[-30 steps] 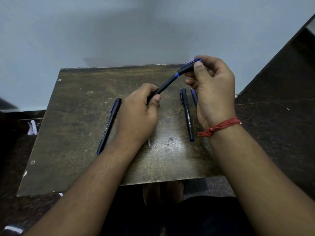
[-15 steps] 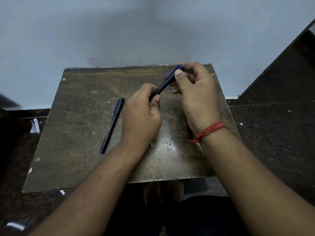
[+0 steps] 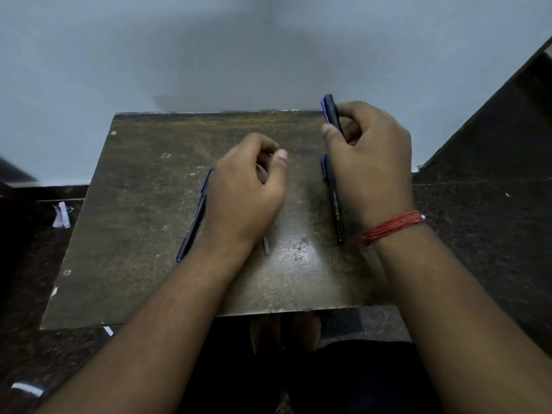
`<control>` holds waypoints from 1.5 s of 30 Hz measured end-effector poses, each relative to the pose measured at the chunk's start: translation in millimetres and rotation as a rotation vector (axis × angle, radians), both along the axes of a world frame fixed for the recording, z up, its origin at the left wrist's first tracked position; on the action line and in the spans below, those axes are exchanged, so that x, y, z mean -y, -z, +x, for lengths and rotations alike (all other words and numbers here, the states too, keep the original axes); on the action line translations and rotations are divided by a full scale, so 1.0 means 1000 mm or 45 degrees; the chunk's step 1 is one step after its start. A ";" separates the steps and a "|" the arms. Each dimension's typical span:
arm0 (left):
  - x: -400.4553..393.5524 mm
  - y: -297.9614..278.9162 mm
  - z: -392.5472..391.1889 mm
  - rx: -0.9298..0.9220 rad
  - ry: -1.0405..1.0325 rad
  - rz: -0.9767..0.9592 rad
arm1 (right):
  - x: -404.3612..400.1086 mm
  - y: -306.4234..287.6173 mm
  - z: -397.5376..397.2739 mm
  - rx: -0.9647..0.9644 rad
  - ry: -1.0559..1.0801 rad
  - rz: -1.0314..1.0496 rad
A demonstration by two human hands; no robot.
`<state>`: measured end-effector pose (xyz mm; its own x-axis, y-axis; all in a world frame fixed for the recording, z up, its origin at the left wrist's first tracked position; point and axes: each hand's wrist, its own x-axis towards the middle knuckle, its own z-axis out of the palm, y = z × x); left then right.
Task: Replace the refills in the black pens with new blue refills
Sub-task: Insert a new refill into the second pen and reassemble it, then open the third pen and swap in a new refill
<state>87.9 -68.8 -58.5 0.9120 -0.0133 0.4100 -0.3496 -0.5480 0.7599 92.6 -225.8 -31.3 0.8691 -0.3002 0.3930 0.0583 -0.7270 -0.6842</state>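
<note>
A worn, dark brown wooden board (image 3: 143,222) is seen lying flat before a pale grey wall (image 3: 179,55), with dark speckled stone flooring (image 3: 478,234) around it; a black pen with a blue clip (image 3: 331,115) is pinched between the thumb and curled fingers of the right hand (image 3: 370,162), held nearly upright above the far right part of the board, its blue-edged end pointing up past the board's far edge; the lower part of this pen is hidden by the fingers, so it cannot be told whether it is a whole pen or only a cap. A bundle of red thread (image 3: 391,228) is worn round the right wrist; a second black pen with white lettering (image 3: 336,210) lies on the board just left of that wrist, partly covered at its far end by the hand. The left hand (image 3: 248,192) is held over the middle of the board with fingers loosely curled toward the thumb; whether something thin is pinched there cannot be told. A third black pen with a blue cap (image 3: 191,225) lies slanted on the board, its far end hidden by the left hand; a thin pale grey refill tube (image 3: 265,245) shows on the board just beside the left wrist. A crumpled white paper scrap (image 3: 61,216) lies on the floor left of the board.
</note>
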 end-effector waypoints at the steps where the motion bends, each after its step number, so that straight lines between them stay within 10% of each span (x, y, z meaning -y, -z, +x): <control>1: -0.004 0.001 0.004 0.000 -0.066 -0.033 | 0.002 0.001 0.000 -0.046 0.000 -0.071; 10: -0.030 0.007 0.025 -0.126 -0.317 -0.091 | -0.006 0.005 -0.009 -0.508 0.008 -0.575; 20: -0.052 0.002 0.030 -0.514 -0.353 0.695 | -0.010 0.006 -0.006 -0.827 -0.055 -0.756; 31: -0.050 0.002 0.027 -0.517 -0.352 0.656 | -0.011 0.000 -0.007 -0.673 -0.087 -0.644; 37: -0.045 -0.006 0.029 -0.281 -0.329 0.295 | -0.018 0.001 -0.009 -0.521 -0.137 -0.518; 45: -0.027 -0.013 0.026 -0.570 -0.054 -1.042 | -0.025 0.004 -0.009 -0.332 -0.236 -0.281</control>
